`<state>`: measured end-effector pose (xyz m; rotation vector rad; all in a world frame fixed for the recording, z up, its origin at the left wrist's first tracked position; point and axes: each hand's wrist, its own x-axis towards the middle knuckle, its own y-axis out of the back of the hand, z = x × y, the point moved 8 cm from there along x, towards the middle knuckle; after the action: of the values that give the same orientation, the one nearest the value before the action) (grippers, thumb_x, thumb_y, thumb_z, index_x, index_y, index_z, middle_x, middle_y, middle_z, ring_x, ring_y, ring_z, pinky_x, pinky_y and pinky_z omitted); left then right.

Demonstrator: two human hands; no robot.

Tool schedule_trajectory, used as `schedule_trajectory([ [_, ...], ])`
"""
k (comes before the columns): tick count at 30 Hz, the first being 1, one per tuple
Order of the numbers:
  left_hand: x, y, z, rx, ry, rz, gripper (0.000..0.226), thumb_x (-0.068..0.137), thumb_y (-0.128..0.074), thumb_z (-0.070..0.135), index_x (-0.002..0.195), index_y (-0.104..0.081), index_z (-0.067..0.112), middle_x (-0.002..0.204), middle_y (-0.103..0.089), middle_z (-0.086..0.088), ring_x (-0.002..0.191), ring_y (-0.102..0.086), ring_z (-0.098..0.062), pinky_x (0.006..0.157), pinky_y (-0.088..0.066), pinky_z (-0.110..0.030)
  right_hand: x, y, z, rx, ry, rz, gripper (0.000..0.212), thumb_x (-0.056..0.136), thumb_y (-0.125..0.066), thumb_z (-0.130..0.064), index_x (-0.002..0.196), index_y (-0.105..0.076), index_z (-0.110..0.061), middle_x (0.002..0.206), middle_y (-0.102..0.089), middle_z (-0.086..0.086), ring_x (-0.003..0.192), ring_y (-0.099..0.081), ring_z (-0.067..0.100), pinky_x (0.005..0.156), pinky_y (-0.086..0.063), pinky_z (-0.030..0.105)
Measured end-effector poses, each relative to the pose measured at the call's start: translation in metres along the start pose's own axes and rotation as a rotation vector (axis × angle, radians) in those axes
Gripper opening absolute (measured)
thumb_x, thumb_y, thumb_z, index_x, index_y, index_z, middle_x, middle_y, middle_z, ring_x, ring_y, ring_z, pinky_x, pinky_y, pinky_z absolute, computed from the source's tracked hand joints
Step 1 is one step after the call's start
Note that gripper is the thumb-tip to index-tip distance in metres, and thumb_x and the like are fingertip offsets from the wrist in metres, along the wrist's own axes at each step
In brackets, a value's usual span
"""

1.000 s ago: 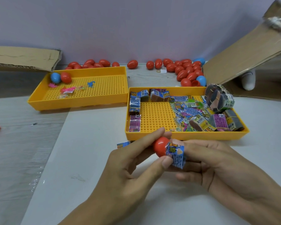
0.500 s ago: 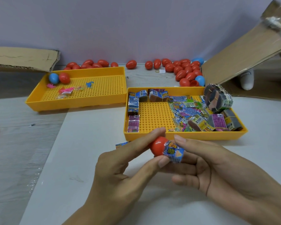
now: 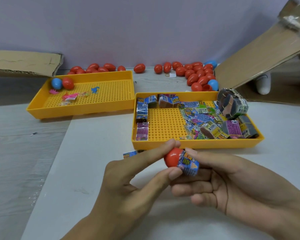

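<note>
Close in, both your hands meet on the piece. Your left hand pinches the bare end of the red egg between thumb and forefinger. Your right hand wraps the other end, fingers curled beneath the printed sleeve.

The egg lies crosswise above the white table, red tip to your left, sleeved end to your right and a touch lower. Any sliding runs along that line, so I'd say right pushes and left braces.

The shell is glossy, and the crinkled blue-and-yellow wrap covers about half. Just beyond sits the near yellow tray of sleeves, then the far tray, then loose eggs by the wall.
</note>
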<state>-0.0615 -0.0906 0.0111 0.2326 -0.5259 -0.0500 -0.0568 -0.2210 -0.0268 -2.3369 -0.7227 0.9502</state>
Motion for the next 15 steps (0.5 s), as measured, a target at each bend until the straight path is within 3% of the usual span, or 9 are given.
schedule_trajectory([
  [4,-0.001,-0.001,-0.006,-0.068,0.012,-0.010,0.043,0.089,-0.069,0.039,0.128,-0.063,0.023,0.120,-0.072,0.011,0.113,-0.068,-0.014,0.094,-0.055,-0.031,0.001,0.000,0.002,-0.020,-0.009,0.016,0.040,0.072,-0.082,-0.033,0.101,-0.077,-0.005,0.094,-0.074,0.024,0.078,-0.076,0.030,0.054,-0.060,0.028],
  [7,-0.002,-0.003,-0.005,-0.063,0.003,-0.028,0.046,0.086,-0.073,0.035,0.130,-0.065,0.022,0.123,-0.070,0.011,0.116,-0.066,-0.012,0.096,-0.054,-0.028,0.002,0.001,-0.003,-0.104,0.053,0.073,0.030,0.079,-0.078,-0.032,0.096,-0.078,-0.007,0.099,-0.074,0.023,0.075,-0.075,0.026,0.055,-0.059,0.029],
  [9,-0.001,-0.003,-0.005,-0.014,-0.016,-0.014,0.046,0.083,-0.075,0.029,0.127,-0.067,0.019,0.122,-0.070,0.013,0.116,-0.066,-0.009,0.095,-0.053,-0.025,0.002,0.003,-0.007,-0.111,0.075,0.106,0.038,0.072,-0.073,-0.032,0.099,-0.077,-0.006,0.102,-0.073,0.023,0.081,-0.074,0.031,0.054,-0.060,0.031],
  [11,-0.001,-0.003,-0.005,0.012,-0.028,-0.011,0.044,0.082,-0.074,0.027,0.124,-0.066,0.019,0.123,-0.069,0.016,0.115,-0.065,-0.006,0.095,-0.052,-0.021,0.001,0.006,-0.008,-0.116,0.076,0.137,0.044,0.069,-0.083,-0.031,0.103,-0.076,-0.005,0.102,-0.073,0.022,0.087,-0.073,0.035,0.054,-0.060,0.032],
  [15,0.001,-0.005,-0.005,0.033,-0.003,-0.057,0.045,0.082,-0.073,0.027,0.125,-0.065,0.019,0.125,-0.067,0.019,0.117,-0.063,-0.003,0.097,-0.050,-0.018,0.001,0.001,-0.008,-0.146,0.110,0.071,0.042,0.067,-0.080,-0.036,0.102,-0.077,-0.012,0.101,-0.075,0.017,0.091,-0.074,0.032,0.060,-0.059,0.030],
])
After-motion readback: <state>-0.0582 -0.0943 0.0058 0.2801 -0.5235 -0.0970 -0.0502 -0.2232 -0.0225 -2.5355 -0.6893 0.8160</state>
